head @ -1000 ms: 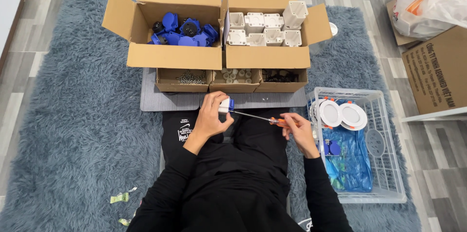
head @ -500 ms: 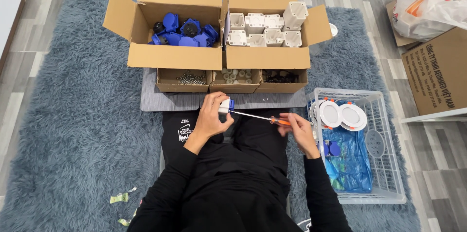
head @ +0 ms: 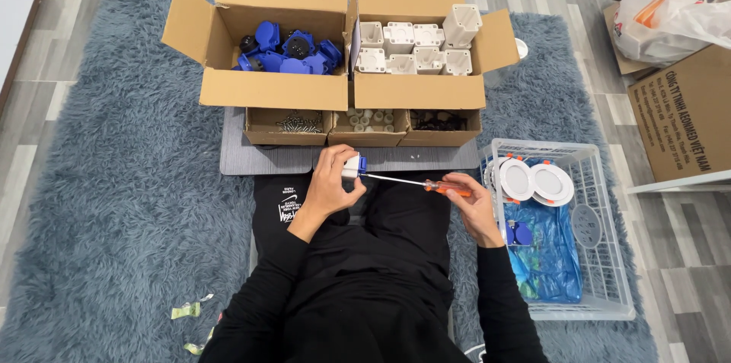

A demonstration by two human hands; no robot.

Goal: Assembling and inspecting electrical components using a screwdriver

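Screwdriver (head: 415,183) lies level from my right hand (head: 474,205), fingers wrapped on its orange handle, tip leftward into the white-and-blue part (head: 352,167) my left hand (head: 329,189) pinches over my lap.

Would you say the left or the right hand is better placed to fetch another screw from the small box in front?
Probably the left. The left hand holds the small white part just below the screw box, while the right hand grips the screwdriver farther away.
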